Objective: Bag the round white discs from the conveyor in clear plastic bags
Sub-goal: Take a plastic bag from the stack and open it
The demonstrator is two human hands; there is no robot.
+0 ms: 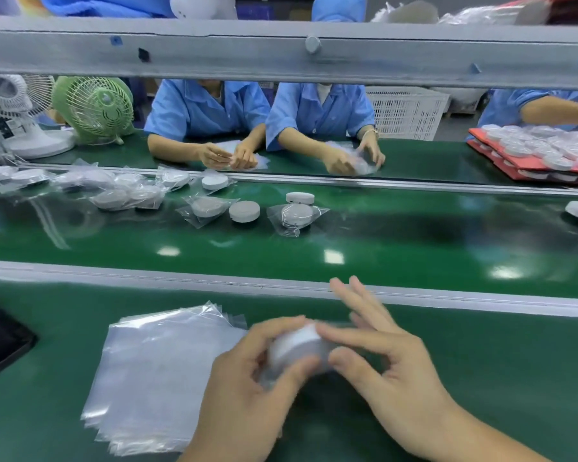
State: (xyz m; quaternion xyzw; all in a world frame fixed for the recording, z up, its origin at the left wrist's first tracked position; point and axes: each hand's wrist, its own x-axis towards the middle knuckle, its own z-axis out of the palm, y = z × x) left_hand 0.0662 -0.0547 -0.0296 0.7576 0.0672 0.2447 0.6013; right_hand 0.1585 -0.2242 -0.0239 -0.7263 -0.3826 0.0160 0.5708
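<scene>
Currently left hand [247, 381] and right hand [394, 361] are gripping a disc [299, 348]; bagging is starting, likely needing the bag stack [154, 371] just left.

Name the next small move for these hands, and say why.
Likely next: take the top bag off the stack of clear bags and slip the white disc in. The left hand and right hand both grip the disc by the stack; blur hides whether a bag is already round it.
</scene>
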